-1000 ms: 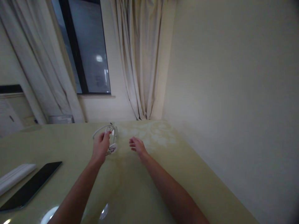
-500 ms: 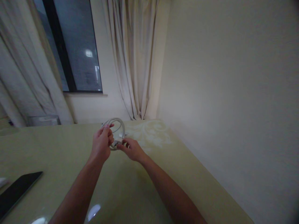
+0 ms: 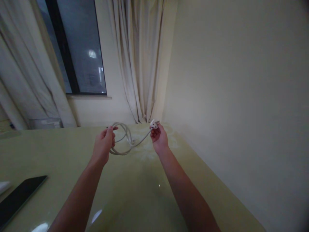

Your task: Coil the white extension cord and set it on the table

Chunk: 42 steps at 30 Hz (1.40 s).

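A white cable (image 3: 124, 141) hangs in loose loops between my two hands above the pale green table (image 3: 135, 193). My left hand (image 3: 104, 146) is closed on the coiled part of the cable. My right hand (image 3: 158, 138) is closed on the white plug (image 3: 154, 124) at the cable's end and holds it up and to the right, so that one strand runs slack from the coil to the plug.
A dark flat phone (image 3: 19, 198) lies at the table's left front, with a white object (image 3: 3, 186) beside it at the frame's edge. Curtains (image 3: 137, 61) and a dark window (image 3: 74, 48) stand behind the table. A plain wall (image 3: 241, 96) runs along the right side.
My left hand lifted the coiled cable off the table. My right hand came in, took the plug end and pulled it out to the right, opening the coil.
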Tool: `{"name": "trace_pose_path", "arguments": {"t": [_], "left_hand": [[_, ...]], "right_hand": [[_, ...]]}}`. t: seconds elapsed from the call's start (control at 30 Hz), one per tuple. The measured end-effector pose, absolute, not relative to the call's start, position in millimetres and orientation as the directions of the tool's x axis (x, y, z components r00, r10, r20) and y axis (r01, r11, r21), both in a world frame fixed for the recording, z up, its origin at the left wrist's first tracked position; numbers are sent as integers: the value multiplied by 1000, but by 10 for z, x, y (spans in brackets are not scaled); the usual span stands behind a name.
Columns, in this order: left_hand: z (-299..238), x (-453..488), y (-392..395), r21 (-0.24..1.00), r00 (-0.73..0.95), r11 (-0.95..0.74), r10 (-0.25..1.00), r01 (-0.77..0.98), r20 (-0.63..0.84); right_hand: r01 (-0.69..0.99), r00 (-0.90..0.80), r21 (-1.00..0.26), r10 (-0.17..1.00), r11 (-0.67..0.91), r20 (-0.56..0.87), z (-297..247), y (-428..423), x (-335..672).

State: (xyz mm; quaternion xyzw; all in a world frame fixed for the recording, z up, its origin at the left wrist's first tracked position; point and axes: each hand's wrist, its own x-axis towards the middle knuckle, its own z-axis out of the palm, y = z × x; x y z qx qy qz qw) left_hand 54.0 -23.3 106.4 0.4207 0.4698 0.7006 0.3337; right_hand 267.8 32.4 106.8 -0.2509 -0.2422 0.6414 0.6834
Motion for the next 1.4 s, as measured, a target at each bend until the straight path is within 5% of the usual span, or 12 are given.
{"name": "trace_pose_path", "arguments": {"t": [0.17,0.3,0.47,0.67,0.8,0.93,1.13,1.2,1.4], "left_hand": [[731,496,-35,948,-420,-174,864,265,276],[553,500,54,930,-390,-115,885,348,256],[408,505,72,940,-404,-57,893,335,198],[495,575,-10,990,-339,-61,935,127,101],[779,595,-94,984,-346,-180,924,-13,164],[1047,606,-233,965,-320,-246,924,-86,207],[1206,607,-390,963,-272,-266,931,-48,244],[1214,586,-410,970,-214,-241,946,39,243],[1210,579,-416,894,-178,-320,905,314,386]], "right_hand": [[-823,46,-565,998,59,36,1317,217,2830],[-820,37,-554,979,145,202,1478,68,2884],[-785,59,-558,930,267,362,1548,-30,2955],[-713,38,-607,883,351,467,1521,-51,2945],[-529,90,-684,835,502,543,1548,-87,3008],[-175,173,-744,764,645,622,1550,-91,3121],[145,97,-725,719,673,688,1508,-47,3243],[63,111,-708,700,703,705,1548,-87,3262],[-536,255,-482,678,692,690,1746,-261,3259]]}}
